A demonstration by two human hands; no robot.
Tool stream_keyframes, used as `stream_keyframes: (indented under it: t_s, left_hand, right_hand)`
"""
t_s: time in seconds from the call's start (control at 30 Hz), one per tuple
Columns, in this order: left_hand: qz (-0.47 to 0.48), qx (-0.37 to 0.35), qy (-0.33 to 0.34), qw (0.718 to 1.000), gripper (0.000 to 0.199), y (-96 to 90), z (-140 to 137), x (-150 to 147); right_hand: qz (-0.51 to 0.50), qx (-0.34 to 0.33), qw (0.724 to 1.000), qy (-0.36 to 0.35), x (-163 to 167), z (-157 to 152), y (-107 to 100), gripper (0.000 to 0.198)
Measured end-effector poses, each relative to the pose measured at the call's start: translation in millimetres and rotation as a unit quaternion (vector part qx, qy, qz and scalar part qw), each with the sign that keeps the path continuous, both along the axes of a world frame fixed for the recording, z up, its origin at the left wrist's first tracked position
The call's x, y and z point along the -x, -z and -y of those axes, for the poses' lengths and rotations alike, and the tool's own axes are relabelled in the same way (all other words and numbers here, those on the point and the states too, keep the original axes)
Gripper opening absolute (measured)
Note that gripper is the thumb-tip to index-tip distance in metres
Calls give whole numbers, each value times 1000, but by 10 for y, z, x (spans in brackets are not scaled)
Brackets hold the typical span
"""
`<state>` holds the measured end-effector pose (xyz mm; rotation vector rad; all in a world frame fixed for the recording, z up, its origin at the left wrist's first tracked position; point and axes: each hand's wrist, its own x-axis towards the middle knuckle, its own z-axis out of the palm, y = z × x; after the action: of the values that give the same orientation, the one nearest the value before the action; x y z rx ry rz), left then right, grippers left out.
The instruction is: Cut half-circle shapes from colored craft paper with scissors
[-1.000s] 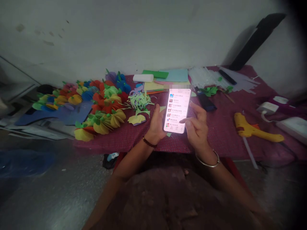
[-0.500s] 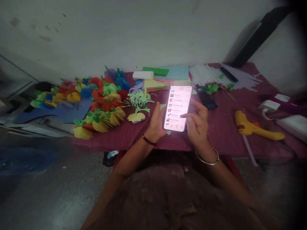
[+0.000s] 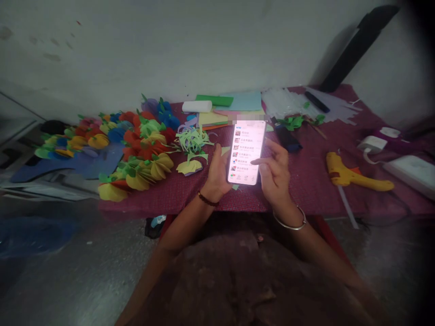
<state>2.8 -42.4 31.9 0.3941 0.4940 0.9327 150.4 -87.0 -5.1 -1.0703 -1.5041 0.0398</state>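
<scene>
A lit smartphone [image 3: 247, 154], its screen showing a list of rows with small pictures, is held upright over the table's front part. My left hand [image 3: 217, 174] supports it from the left side and beneath, the thumb raised apart from the edge; its other fingers are hidden behind the phone. My right hand [image 3: 277, 176] is at the phone's right side with its index finger stretched over the lower screen. Its other fingers are spread near the right edge, their tips partly hidden. Left of the phone lie a pile of pale green paper strips [image 3: 193, 139] and a folded yellow paper piece [image 3: 189, 167].
Many-coloured paper pumpkin-like ornaments [image 3: 142, 136] crowd the table's left. A yellow glue gun [image 3: 353, 174] and a white power strip [image 3: 411, 171] lie right. Behind are paper sheets [image 3: 241, 101], clear glue sticks [image 3: 282, 102] and green leaves [image 3: 290, 122].
The whole view has shifted slightly, so everything appears a little further left. Both hands keep their places at the phone, the right index finger still over the lower screen.
</scene>
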Motion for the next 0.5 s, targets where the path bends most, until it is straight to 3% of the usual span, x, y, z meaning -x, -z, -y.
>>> stream_keyframes:
  t_s: [0.5]
  left_hand:
    - [-7,5,-1,1000,67,-26,17,6]
  right_hand:
    - [-11,-14,1000,-7,-2,17,-7,29]
